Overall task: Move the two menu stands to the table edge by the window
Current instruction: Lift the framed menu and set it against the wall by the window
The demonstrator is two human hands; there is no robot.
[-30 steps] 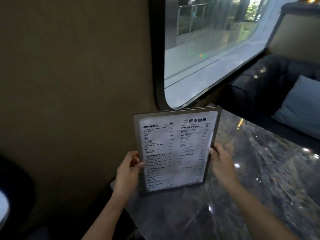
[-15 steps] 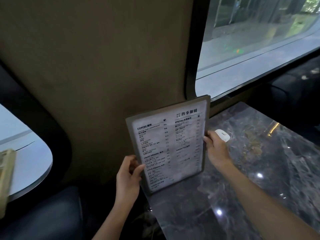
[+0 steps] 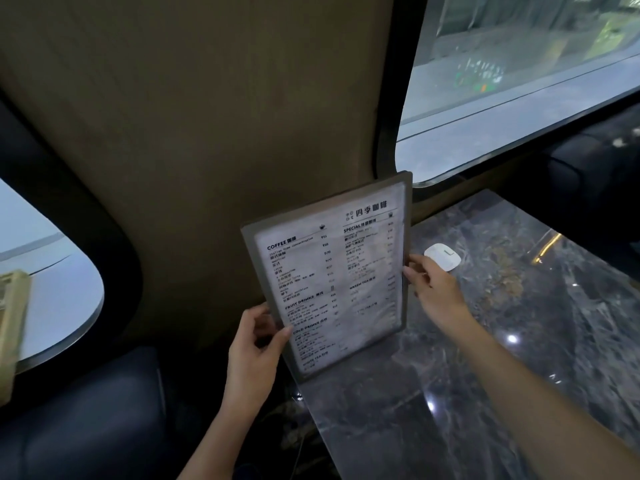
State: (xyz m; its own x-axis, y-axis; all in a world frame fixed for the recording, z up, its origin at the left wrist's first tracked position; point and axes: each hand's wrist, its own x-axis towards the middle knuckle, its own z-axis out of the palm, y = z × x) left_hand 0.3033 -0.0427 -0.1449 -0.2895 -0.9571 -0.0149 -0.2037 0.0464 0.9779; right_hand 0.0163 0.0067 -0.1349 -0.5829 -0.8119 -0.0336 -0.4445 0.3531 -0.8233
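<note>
- The left hand [image 3: 254, 344] is clamped on the left edge of the menu stand [image 3: 332, 271], low down, thumb on the front face and fingers wrapped behind the frame.
- The right hand [image 3: 434, 289] grips the stand's right edge about halfway up, fingertips [image 3: 410, 270] pinching the frame; its forearm runs off toward 5 o'clock.
- The menu stand is held between both hands, upright but leaning with its top toward 1 o'clock. Its lower edge sits at the near-left corner of the marble table [image 3: 519, 341]; whether it touches the tabletop or is just above it cannot be told.
- The stand's printed face shows headings such as COFFEE, SPECIAL, FRUIT DRINKS and COLD DRINKS.
- A small white oval object [image 3: 445, 258] lies on the table just beside the right hand, at its 1 o'clock.
- Behind the stand, at 12 o'clock, is a tan wall panel [image 3: 225, 116]; the window [image 3: 519, 81] with a dark rounded frame lies at 1 to 2 o'clock, along the table's far edge.
- At 9 o'clock a second rounded window [image 3: 52, 289] shows, with a blurred pale yellowish object [image 3: 12, 327] at the far left edge.
- A dark seat [image 3: 86, 420] fills the area at 7 to 8 o'clock.
</note>
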